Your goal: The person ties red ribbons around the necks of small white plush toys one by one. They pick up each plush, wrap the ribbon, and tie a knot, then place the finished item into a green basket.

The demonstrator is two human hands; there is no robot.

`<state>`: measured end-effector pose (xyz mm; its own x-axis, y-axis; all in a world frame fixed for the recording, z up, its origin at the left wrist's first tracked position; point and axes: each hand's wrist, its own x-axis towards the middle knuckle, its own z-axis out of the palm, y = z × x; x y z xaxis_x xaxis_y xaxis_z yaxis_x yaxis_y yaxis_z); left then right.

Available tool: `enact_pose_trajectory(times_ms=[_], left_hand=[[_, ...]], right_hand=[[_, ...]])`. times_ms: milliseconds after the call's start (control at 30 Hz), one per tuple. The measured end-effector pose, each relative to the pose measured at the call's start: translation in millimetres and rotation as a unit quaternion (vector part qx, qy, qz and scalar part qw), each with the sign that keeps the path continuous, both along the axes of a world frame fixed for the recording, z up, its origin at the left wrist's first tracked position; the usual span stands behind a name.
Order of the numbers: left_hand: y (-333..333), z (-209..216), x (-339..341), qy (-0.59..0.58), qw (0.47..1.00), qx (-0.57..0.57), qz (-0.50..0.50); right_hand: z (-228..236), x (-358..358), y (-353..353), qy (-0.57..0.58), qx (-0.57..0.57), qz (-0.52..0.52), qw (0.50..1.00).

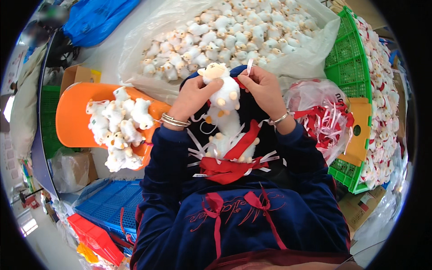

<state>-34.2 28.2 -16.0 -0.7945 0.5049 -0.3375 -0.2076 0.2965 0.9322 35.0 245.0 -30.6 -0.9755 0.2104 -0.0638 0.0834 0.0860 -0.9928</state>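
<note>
My left hand (pixel 192 98) is closed around a small white plush sheep (pixel 227 93), its cream face upward and its pale feet toward me. Beside the toy's head, my right hand (pixel 263 85) pinches a red fabric strip (pixel 243 83), whose white ribbon end (pixel 249 67) sticks up above the fingers. Part of the strip is hidden by the fingers and the toy. In my lap lie more white plush toys (pixel 219 145) and a heap of red fabric strips (pixel 229 170) with white ribbon ends. A thin white cord loops beside the toys.
Ahead, a large clear plastic sheet (pixel 135 49) holds a pile of white plush toys. An orange chair (pixel 74 114) at left carries several more. To the right are a plastic bag (pixel 310 94) of red strips and a green crate (pixel 346 54) of toys with red pieces.
</note>
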Motion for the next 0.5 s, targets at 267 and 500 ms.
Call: enact_pose_trajectory(times_ms=[267,500], left_hand=[[9,-1,-21,0.012,0.988,-0.124,-0.089],[11,1,-25,0.036,0.977,-0.147,-0.152]], right_hand=[[1,-9,15,0.025,0.105,-0.017,0.994],[16,3,7,-0.035,0.17,0.026,0.984]])
